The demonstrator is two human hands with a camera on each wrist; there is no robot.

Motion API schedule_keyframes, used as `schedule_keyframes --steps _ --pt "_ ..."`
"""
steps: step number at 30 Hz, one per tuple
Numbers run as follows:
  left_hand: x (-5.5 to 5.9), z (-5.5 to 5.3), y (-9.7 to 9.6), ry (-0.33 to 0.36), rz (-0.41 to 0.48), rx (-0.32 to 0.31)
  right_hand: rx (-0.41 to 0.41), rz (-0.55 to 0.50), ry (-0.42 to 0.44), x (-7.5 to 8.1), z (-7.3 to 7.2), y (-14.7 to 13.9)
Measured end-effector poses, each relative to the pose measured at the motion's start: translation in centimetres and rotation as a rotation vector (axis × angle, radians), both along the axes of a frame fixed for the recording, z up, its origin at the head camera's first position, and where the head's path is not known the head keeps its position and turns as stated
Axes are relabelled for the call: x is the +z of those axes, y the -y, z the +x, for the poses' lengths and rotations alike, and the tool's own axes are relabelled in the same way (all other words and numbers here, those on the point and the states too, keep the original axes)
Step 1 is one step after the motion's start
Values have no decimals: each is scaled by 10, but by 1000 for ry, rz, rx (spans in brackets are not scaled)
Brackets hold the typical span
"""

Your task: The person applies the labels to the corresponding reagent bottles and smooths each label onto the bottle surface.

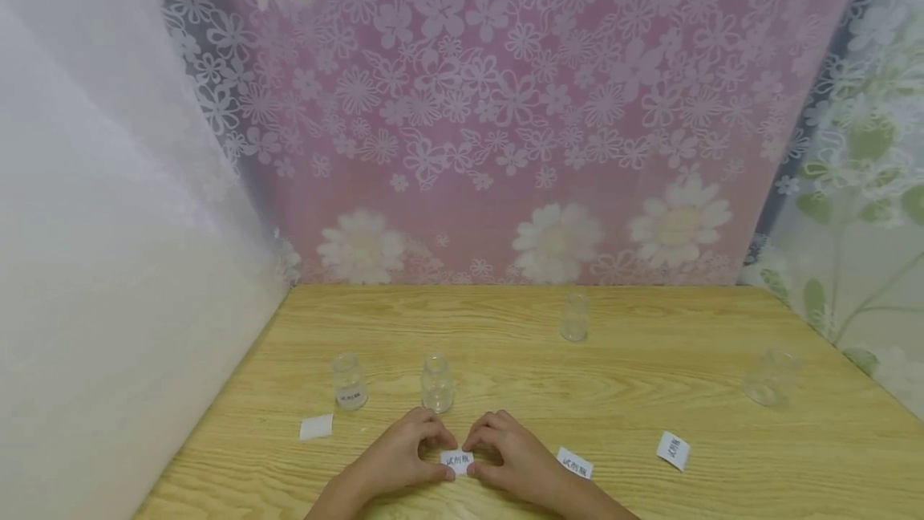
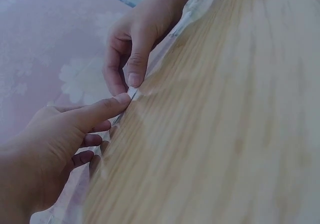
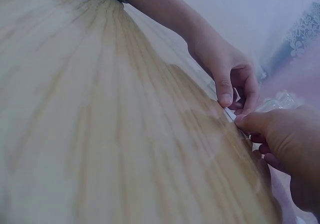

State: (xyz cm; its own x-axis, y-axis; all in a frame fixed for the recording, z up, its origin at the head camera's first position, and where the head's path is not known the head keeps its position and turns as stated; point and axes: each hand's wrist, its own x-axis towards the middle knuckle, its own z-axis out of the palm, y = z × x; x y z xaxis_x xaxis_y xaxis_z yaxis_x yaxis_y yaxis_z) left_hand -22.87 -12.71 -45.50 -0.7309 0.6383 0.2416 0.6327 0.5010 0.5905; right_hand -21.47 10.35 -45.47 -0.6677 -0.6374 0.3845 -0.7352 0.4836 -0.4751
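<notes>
Between both hands is a small white paper label (image 1: pixel 457 461) with dark handwritten characters. My left hand (image 1: pixel 399 457) pinches its left edge between thumb and fingers, while the right hand (image 1: pixel 515 460) pinches the opposite edge the same way. In the left wrist view the label (image 2: pixel 132 93) shows nearly edge-on between the two thumbs. Just beyond the left fingertips stands an unlabelled clear glass bottle (image 1: pixel 436 385). To its left is another glass bottle (image 1: pixel 350 382) that bears a similar label near its base.
More labels, one (image 1: pixel 575 463) beside the right forearm and one (image 1: pixel 674 451) farther right, lie on the wooden table (image 1: pixel 505 383). A blank white slip (image 1: pixel 316 427) is at left. Clear glass vessels stand at the back (image 1: pixel 574 318) and far right (image 1: pixel 771 378). Curtains surround the table.
</notes>
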Motion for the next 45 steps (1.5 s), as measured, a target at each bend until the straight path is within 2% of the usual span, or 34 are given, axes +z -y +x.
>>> schedule_keyframes --steps 7,14,18,23,26,29,33,36,40,45 --pt "1 2 -1 -11 0 3 8 8 -27 -2 -2 -1" --pt "0 2 -1 17 1 16 26 -6 -50 -1 -3 -1" --pt "0 2 -2 10 7 6 34 -9 -61 0 -3 -1" --pt "0 2 -2 8 14 2 16 -13 -66 0 -2 -1" --pt "0 2 -2 38 38 5 -15 -22 -19 0 0 -1" --pt "0 1 -3 97 87 1 -47 -65 93 0 0 0" --pt "0 2 -5 203 168 -6 -79 -180 273 1 0 2" --pt "1 2 -6 266 232 5 -90 -277 345 1 -1 3" --pt "2 1 -7 313 310 38 -119 -367 384 2 -1 3" --pt "6 1 -9 384 391 73 -174 -393 408 7 -1 4"
